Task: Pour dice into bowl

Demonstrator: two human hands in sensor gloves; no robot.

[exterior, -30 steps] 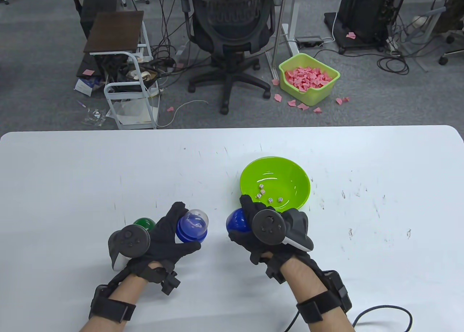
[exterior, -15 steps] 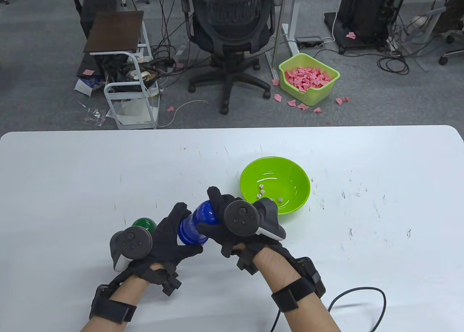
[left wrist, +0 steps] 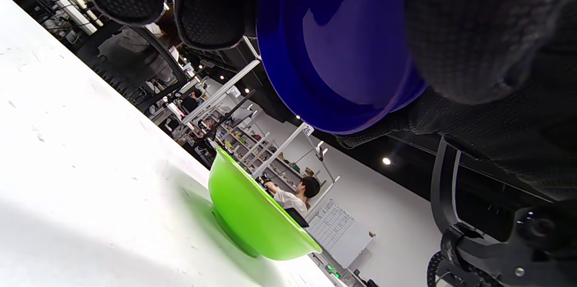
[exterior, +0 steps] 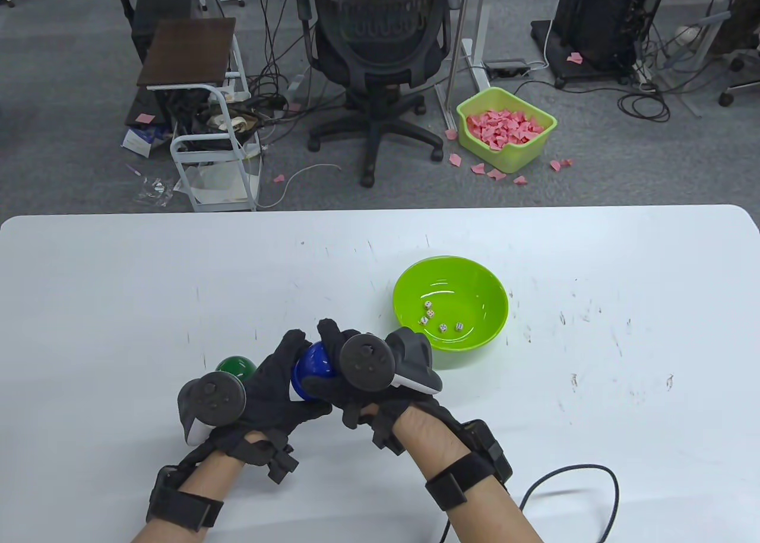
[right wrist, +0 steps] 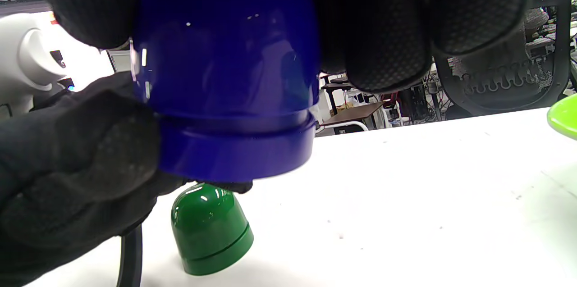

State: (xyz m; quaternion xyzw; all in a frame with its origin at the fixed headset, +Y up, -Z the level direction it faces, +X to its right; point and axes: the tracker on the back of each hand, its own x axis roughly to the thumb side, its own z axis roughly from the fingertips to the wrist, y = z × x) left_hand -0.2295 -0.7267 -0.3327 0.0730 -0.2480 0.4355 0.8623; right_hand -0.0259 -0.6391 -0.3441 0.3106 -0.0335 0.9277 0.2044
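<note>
Since a moment ago the right hand (exterior: pixel 356 383) has swung left from beside the green bowl (exterior: pixel 493 323) and now closes its fingers (right wrist: pixel 387 30) over the blue dome cap (exterior: pixel 312 366), seated on the base the left hand (exterior: pixel 270 389) grips. Five dice (exterior: pixel 442 323) lie in the bowl; a green dice cup (right wrist: pixel 209 228) stands just behind the left hand.
</note>
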